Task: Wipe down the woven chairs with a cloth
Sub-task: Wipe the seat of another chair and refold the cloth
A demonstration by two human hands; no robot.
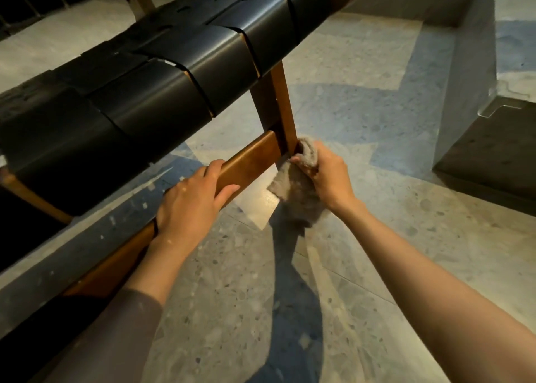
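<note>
Now left hand (190, 201) grips rail (249, 162), right hand (324, 173) clutches cloth (295, 191)

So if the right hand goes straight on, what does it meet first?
Probably the leg: the cloth in the right hand seems to touch it where the rail joins, though depth is unclear.

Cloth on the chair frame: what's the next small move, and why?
Probably slide the cloth up the wooden leg toward the woven seat. The right hand grips it bunched against the joint where the crossbar meets the leg. The left hand already grips the crossbar, so the leg looks like the free stretch nearest the cloth.
</note>
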